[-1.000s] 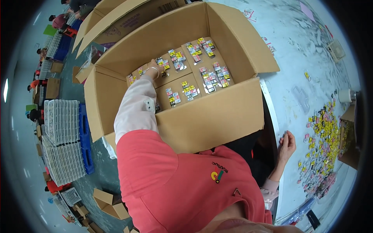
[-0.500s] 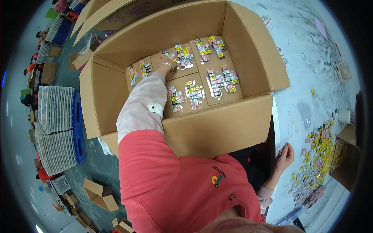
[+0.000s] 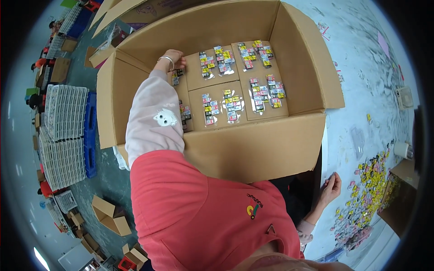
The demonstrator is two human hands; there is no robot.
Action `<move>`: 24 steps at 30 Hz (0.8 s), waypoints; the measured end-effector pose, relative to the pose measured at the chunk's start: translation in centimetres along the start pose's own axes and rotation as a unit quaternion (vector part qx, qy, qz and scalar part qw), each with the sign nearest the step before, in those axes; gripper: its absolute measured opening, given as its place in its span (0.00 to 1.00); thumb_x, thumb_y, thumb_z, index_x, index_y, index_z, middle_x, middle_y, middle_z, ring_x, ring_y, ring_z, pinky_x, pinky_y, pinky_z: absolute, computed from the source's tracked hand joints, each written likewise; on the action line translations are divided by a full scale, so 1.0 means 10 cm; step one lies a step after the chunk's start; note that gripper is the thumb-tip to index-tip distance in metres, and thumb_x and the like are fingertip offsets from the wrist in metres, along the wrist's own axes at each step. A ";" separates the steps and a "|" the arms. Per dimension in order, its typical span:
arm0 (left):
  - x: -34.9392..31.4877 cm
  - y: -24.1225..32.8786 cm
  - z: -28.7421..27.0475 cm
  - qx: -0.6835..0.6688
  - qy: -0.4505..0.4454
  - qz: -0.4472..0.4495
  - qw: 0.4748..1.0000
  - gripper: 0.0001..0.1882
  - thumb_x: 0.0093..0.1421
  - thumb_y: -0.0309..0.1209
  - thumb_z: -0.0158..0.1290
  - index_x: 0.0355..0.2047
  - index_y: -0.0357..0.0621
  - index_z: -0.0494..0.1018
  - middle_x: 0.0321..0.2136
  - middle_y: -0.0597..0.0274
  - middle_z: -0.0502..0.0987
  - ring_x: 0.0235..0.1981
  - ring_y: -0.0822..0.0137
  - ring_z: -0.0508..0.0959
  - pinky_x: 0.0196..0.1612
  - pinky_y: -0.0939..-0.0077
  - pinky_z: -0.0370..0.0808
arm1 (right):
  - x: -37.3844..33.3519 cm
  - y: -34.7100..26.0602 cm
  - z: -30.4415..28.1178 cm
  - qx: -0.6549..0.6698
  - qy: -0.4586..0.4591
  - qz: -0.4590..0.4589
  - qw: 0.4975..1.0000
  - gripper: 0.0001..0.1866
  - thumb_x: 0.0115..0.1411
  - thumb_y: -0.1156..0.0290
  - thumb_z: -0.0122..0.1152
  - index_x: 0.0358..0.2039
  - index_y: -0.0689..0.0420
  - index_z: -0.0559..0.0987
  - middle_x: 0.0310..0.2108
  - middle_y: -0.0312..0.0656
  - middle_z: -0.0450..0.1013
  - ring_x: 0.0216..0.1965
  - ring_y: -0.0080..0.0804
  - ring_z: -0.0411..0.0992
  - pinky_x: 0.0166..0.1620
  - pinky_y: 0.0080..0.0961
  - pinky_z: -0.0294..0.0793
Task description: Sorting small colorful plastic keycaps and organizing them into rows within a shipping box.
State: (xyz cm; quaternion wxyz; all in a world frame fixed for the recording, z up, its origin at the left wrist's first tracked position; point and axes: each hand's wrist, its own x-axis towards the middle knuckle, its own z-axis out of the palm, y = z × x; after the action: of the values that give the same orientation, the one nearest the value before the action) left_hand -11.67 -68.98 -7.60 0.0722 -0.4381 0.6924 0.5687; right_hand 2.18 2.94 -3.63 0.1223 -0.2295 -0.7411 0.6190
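Note:
A large open cardboard box [image 3: 226, 156] stands in front of me. Flat cardboard pads [image 3: 217, 88] line its bottom. On them lie clear packs of small yellow, pink, black and white pieces [image 3: 224, 59], set out in groups. My left hand [image 3: 174, 58] is inside the box at the far left, just above a pack [image 3: 178, 77] that my arm partly covers. Its fingers are loosely bent and apart, with nothing seen in them. At the table edge on the right rests my right hand [image 3: 333, 186], thumb and fingertips pinched together around something small and dark.
A pale table [image 3: 343, 149] on the right holds a spread of loose small yellow and pink pieces [image 3: 368, 180] beside a tipped cardboard box [image 3: 398, 198]. White stacked crates [image 3: 65, 113] stand on the left next to a blue pallet [image 3: 90, 135]. Other people work farther off.
My left hand has moved left and up, away from the packs at the middle back, toward those at the left. My right hand stays pinched at the table edge.

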 end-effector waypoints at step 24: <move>-0.10 -0.16 -0.86 0.037 0.146 0.013 0.989 0.11 0.61 0.32 0.44 0.41 0.44 0.72 0.21 0.60 0.76 0.20 0.63 0.77 0.23 0.67 0.77 | 0.00 -0.07 0.02 -0.008 -0.002 0.008 1.000 0.06 0.60 0.74 0.56 0.38 0.59 0.76 0.25 0.27 0.69 0.20 0.09 0.62 0.20 0.04 0.57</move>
State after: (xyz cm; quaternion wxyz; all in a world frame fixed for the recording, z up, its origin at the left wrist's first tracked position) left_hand -6.55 -75.67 -5.17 -0.0209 -0.5045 0.7215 0.4738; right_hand 1.94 2.66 -3.03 0.1145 -0.2351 -0.7443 0.6145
